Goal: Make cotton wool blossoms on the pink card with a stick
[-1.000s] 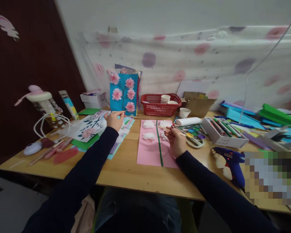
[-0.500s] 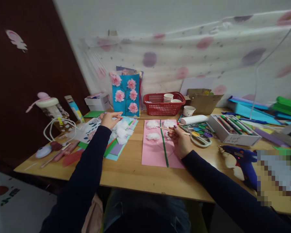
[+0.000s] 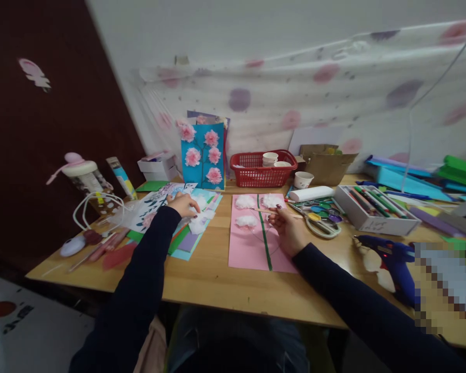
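My left hand (image 3: 183, 205) reaches over a pile of white cotton (image 3: 197, 224), its fingers curved and apart; whether the fingertips touch the cotton is hard to see. Coloured paper sheets (image 3: 186, 247) lie under the pile. My right hand (image 3: 288, 232) is closed on a thin wooden stick (image 3: 264, 212), which points left over a pink sheet (image 3: 245, 254). Down that sheet runs a green stem strip (image 3: 265, 243). White cotton puffs (image 3: 245, 222) sit on both sides of the stem, one partly hidden by my right hand.
Behind stand a blue card with pink flowers (image 3: 202, 175) and a red basket (image 3: 258, 178) with paper cups. On the right are scissors (image 3: 321, 228), a white box of pens (image 3: 376, 224) and a blue glue gun (image 3: 392, 259). A bottle (image 3: 86, 176) stands left.
My left hand has come down and slightly right over the cotton, its fingers now bent downward. My right hand keeps the stick in nearly the same place above the pink sheet.
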Tool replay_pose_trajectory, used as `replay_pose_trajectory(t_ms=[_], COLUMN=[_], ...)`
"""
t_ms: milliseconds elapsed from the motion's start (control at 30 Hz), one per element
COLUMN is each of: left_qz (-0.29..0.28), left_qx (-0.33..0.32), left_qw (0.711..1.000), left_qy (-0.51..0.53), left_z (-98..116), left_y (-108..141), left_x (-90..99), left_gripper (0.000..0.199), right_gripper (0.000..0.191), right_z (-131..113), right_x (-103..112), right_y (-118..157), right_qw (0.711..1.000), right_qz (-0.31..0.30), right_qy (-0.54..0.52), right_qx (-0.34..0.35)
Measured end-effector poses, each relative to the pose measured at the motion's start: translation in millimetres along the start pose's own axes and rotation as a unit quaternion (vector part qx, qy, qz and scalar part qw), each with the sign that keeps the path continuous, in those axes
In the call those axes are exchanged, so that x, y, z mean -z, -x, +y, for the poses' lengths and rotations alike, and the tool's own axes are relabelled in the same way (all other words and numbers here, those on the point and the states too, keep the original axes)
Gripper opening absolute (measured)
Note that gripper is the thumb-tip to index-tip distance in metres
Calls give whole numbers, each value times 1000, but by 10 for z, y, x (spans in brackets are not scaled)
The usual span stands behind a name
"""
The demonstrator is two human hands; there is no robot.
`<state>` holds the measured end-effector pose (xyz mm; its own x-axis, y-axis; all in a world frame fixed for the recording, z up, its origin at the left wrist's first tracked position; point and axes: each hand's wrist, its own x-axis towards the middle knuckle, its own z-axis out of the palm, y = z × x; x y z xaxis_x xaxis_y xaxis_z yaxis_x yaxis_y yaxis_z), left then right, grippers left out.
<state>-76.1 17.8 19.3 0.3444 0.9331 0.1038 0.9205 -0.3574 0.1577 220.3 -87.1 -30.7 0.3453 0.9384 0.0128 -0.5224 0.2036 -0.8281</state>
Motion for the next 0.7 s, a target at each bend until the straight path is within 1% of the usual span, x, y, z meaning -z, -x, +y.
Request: replay_pose_trajectory(t_ms=[100,167,233,267,300,367,433,533,600,633,700], left_qz=[5,17,32,42,49,53,34,-2,-26,-37,-58], left_qx=[0,-3,-24,-39,-53,-68,-65,-79,-99,-109,-123], left_qw=[1000,999,992,983,969,927,874,800,769,759,750], left_qy=[11,47,120,173,235,366,480,595,631,640,647], left_z=[-10,-34,-53,-51,-37,41,184,463,637,709,818], left_y=[-14,-26,-41,-49,-56,-69,-73,-57,-34,-20,8], left_x=[-2,29,67,82,90,79,28,-96,-184,-225,-294], left_gripper=[9,9,12,15,17,23,29,38,43,44,45], right_gripper=[10,11,11,11,12,13,16,20,21,22,23], right_z=[-8,-14,-16,-17,-17,-18,-20,-21,-17,-14,-9], right_x=[-10,-20,-28,-29,-29,-28,-29,-37,-44,-47,-53], right_y=[10,16,18,18,18,21,35,76,110,126,153], right_qw=[1000,1000,1000,1000,1000,1000,999,995,989,986,981], right_qz=[6,9,14,17,19,17,1,-47,-84,-99,-122], right_qy=[0,1,2,2,2,5,17,56,89,103,121], right_qx=[9,8,7,9,11,20,37,72,88,91,88])
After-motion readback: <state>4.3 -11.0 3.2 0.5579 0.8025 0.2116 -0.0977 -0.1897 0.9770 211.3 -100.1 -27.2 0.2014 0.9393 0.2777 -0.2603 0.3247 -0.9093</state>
